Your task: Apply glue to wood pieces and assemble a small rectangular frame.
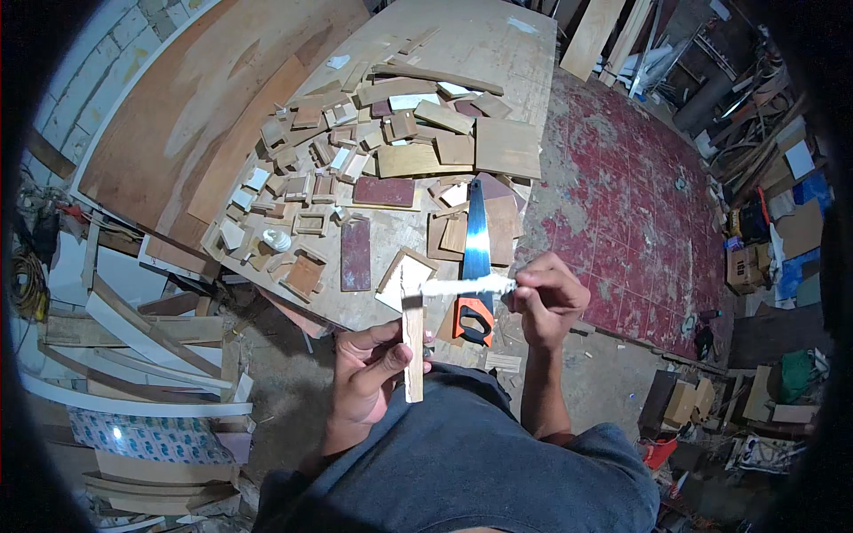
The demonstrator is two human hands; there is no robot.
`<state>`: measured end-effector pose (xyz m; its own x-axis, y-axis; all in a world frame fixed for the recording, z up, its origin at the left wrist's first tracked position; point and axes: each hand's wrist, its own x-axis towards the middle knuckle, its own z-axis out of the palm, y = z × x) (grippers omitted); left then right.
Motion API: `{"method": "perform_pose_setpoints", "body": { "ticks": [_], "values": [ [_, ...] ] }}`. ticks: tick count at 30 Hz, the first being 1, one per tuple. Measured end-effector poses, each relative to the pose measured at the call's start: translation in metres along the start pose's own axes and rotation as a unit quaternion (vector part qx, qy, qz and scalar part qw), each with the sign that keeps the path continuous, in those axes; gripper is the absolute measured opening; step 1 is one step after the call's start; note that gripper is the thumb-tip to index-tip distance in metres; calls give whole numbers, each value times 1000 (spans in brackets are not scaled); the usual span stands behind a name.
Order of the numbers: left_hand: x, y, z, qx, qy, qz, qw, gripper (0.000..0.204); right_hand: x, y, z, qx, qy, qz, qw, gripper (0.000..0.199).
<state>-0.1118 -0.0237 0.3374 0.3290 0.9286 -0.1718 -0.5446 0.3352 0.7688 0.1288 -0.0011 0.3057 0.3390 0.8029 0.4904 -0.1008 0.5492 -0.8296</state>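
Note:
Upright in my left hand [366, 366] is a narrow wooden strip [414, 351], gripped between thumb and fingers. My right hand [551, 298] pinches the end of a thin stick coated in white [462, 286]. The stick lies crosswise, its left end touching or very close to the upper part of the strip. Just beyond the strip, a small wooden frame with a white panel [395, 282] rests at the table's near edge. A handsaw [477, 235] with an orange and black handle lies under and beyond the white stick, its blade pointing away from me.
The wooden table [484, 53] carries several small wooden boxes and offcuts, a dark red block [355, 256] and a white spiral bulb [276, 239]. A large plywood sheet [178, 115] leans at the left. Red tiled floor [613, 204] lies right, with clutter beyond.

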Motion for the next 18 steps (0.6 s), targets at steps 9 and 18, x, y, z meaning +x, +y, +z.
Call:
{"method": "perform_pose_setpoints", "body": {
  "ticks": [9,18],
  "values": [
    [0,-1,-2,-12,-6,-1,1000,32,13,3,0,-127,-88,-93,984,19],
    [1,1,0,-15,8,19,1000,30,8,2,4,-32,-21,20,999,10]
  ]
}}
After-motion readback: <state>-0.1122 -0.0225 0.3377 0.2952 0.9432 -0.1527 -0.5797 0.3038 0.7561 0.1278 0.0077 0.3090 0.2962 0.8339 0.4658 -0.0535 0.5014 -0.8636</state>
